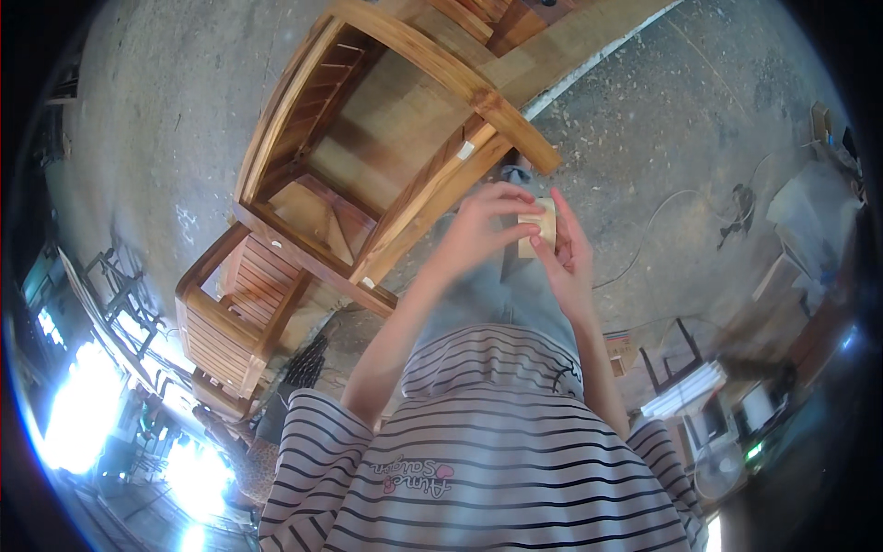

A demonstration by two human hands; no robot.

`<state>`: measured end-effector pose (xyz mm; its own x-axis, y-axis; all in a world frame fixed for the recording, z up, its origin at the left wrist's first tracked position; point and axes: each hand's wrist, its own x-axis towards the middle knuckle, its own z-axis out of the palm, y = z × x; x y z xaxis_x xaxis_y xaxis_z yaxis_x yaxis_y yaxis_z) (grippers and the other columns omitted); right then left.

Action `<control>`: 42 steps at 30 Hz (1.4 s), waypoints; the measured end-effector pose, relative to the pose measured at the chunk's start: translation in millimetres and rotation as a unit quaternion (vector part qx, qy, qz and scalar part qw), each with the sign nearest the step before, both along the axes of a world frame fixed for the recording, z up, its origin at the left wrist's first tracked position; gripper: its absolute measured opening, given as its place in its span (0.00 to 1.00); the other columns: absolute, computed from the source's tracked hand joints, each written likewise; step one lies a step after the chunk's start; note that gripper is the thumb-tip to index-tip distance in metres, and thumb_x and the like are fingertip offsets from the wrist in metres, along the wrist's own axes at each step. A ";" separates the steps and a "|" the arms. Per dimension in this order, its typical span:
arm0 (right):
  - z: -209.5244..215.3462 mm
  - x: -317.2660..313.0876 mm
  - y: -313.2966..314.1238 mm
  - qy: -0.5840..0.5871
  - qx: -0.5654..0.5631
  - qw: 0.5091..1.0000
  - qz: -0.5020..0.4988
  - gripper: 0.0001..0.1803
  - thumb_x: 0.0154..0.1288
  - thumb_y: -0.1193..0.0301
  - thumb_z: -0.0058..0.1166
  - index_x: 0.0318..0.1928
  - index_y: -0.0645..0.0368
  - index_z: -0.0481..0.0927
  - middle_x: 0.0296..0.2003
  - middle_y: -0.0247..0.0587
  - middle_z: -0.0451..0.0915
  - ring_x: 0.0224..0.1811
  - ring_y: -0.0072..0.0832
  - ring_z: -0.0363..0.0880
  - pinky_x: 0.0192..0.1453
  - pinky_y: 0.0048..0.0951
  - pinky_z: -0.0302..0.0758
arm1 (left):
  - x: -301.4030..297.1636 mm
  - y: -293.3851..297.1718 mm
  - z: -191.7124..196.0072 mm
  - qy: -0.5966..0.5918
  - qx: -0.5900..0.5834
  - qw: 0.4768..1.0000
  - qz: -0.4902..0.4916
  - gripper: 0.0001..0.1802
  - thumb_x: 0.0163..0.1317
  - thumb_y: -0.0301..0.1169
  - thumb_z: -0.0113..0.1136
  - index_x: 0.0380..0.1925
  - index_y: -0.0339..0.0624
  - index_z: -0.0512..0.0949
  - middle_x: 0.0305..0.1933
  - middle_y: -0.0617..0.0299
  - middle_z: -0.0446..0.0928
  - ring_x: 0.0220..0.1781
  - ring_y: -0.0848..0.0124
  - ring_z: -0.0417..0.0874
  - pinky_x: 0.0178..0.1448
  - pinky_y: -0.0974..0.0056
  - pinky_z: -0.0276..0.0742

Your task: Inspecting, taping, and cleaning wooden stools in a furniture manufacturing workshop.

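— Pale, papery stuff, that small folded pad [539,226] at centre frame; who has hold of it?

— Both hands. The right hand [568,262] cradles it from behind, fingers closed against its back, probably to keep it flat. The left hand [476,232] curls over the front, thumb and fingertips pinched on its near edge, as if folding or squaring it.

— And around them?

— Just above and left, touching nothing, a wooden chair frame [386,156] lies tipped on the concrete floor [166,110]. A second slatted chair [235,322] sits lower left. A cable [662,216] loops at right.
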<state>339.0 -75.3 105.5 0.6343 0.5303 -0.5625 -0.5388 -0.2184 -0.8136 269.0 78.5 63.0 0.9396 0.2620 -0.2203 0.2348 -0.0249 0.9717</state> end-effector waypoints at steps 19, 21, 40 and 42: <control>-46.8 63.5 -45.8 0.017 -0.147 0.987 0.060 0.07 0.69 0.74 0.55 0.41 0.65 0.82 0.29 0.36 0.79 0.31 0.15 0.72 0.33 0.22 0.69 | 53.4 -65.0 -12.8 0.071 0.176 0.977 0.097 0.04 0.56 0.22 0.67 0.32 0.39 0.83 0.32 0.59 0.77 0.38 0.61 0.79 0.44 0.62 0.73; -50.5 69.1 -44.1 -0.033 -0.160 0.983 0.079 0.07 0.68 0.72 0.55 0.40 0.65 0.81 0.26 0.41 0.78 0.28 0.21 0.73 0.31 0.26 0.68 | 63.2 -66.9 -14.8 0.090 0.170 0.975 0.114 0.05 0.55 0.22 0.67 0.33 0.38 0.83 0.33 0.58 0.77 0.39 0.62 0.79 0.47 0.63 0.73; -40.2 95.5 -113.7 0.071 -0.178 0.981 0.017 0.11 0.72 0.68 0.55 0.39 0.65 0.81 0.27 0.25 0.75 0.30 0.10 0.66 0.31 0.18 0.62 | 84.3 -7.0 -43.0 0.203 -0.012 0.948 0.246 0.11 0.66 0.25 0.64 0.47 0.32 0.83 0.46 0.59 0.84 0.46 0.75 0.82 0.54 0.71 0.77; -42.5 105.3 -113.3 0.068 -0.172 0.983 0.016 0.11 0.72 0.68 0.55 0.39 0.65 0.81 0.26 0.24 0.74 0.29 0.10 0.66 0.30 0.18 0.62 | 87.6 -10.8 -48.5 0.216 -0.038 0.944 0.247 0.14 0.66 0.25 0.64 0.50 0.32 0.82 0.47 0.59 0.84 0.47 0.76 0.82 0.54 0.72 0.77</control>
<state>444.2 -188.6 63.0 0.5267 0.3117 -0.7908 -0.6262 -0.4869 -0.6090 356.5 67.7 14.5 0.5259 0.6120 -0.5906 0.5737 0.2574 0.7775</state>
